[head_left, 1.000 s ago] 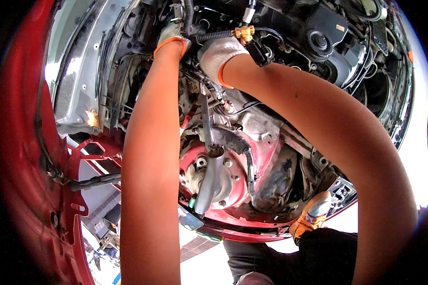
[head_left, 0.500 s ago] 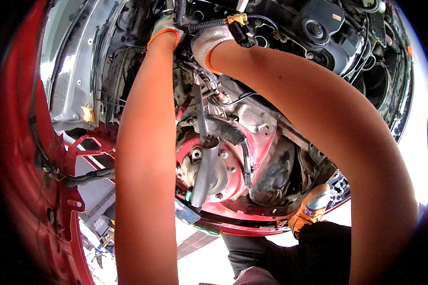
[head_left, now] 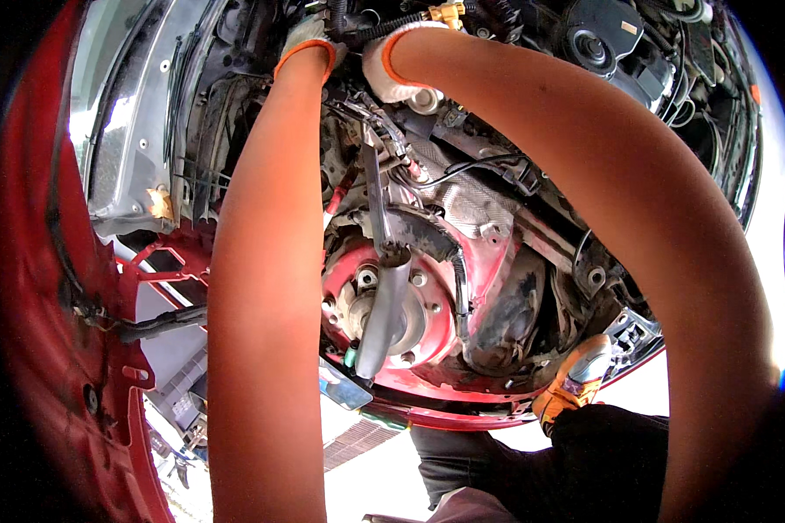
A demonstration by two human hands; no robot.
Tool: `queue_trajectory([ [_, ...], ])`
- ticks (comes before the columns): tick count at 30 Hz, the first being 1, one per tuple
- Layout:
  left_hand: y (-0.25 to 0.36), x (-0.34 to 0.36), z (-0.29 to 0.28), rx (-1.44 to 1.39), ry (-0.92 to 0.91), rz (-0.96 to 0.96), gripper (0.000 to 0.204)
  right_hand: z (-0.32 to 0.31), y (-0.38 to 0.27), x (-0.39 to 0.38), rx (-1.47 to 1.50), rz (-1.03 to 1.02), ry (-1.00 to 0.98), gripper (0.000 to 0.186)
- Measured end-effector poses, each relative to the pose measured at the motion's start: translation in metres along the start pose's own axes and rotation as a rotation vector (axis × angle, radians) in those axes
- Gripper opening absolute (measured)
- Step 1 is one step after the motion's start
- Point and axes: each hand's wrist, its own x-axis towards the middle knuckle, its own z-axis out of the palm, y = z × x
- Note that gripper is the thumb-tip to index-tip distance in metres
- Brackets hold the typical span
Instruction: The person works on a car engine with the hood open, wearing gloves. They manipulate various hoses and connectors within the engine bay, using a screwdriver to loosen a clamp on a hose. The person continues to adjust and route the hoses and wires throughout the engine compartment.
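Both my hands wear white work gloves with orange cuffs and reach far into a car's engine bay. My left hand is beside a black corrugated hose at the far edge; its fingers are hidden among the parts. Close to its right, my right hand is bent in near a second corrugated hose that leads to a yellow connector. Its fingers cannot be seen either. A round metal fitting shows just below the right glove. What either hand touches is hidden.
A flat metal bar with a grey tubular handle lies across the red strut mount. Black wiring crosses the middle. The engine's round black cover is at the far right. A red fender borders the left, and an orange-grey shoe stands near the front edge.
My right hand and forearm have moved up and farther in, uncovering the round fitting and more wiring below. The yellow connector sits higher in view. My left hand has barely moved.
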Motion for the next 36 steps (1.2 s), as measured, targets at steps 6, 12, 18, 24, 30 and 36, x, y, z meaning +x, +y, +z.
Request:
queue_trajectory([
  [6, 0.03, -0.045, -0.067, -0.274, -0.074, -0.034, 0.06, 0.021, 0.006, 0.016, -0.034, -0.01, -0.011, 0.016],
  [12, 0.01, -0.023, -0.016, -0.12, -0.058, 0.015, 0.059, 0.008, -0.011, 0.019, 0.46, 0.334, 0.028, 0.018],
  [18, 0.029, 0.004, 0.014, -0.099, -0.029, 0.167, 0.052, -0.001, -0.028, -0.034, 0.663, 0.572, 0.011, 0.022],
  [24, 0.063, -0.054, -0.07, -0.473, -0.119, -0.032, 0.053, 0.04, -0.013, 0.014, 0.228, 0.206, -0.209, 0.021],
  [30, 0.028, -0.045, -0.057, -0.726, -0.12, -0.221, 0.05, -0.004, -0.022, -0.023, 0.889, 0.537, 0.076, 0.033],
  [36, 0.045, -0.057, -0.077, -0.666, -0.203, -0.219, 0.043, -0.008, -0.025, -0.045, 0.947, 0.49, 0.031, 0.03],
])
